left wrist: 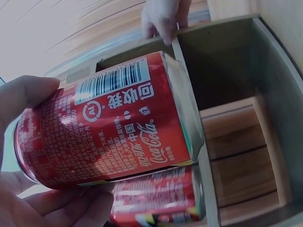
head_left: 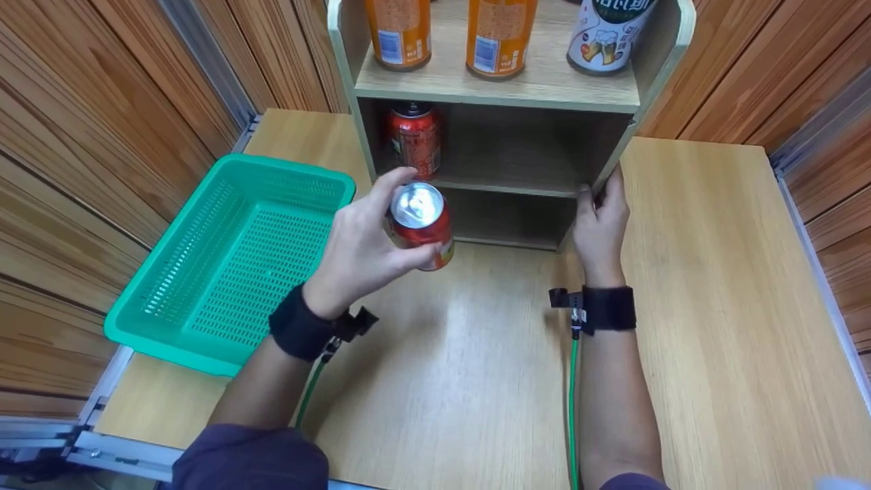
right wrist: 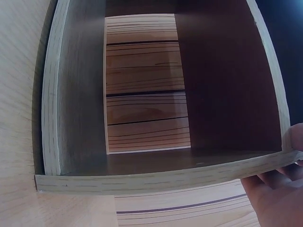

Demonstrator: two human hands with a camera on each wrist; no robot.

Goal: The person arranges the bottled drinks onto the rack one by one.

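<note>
— So, the left hand wraps the red can just before the shelf unit?
— Yes; the right hand grips its right edge. Shelving likely needs a forward slide beside the other can.

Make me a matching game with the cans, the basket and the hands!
Things:
1. left hand
2. right hand
3. basket
4. orange cans

Places or states:
A. green, on the table
B. on the top shelf
C. holds a red can
D. grips the shelf's side

Pairs: 1-C, 2-D, 3-A, 4-B
</note>
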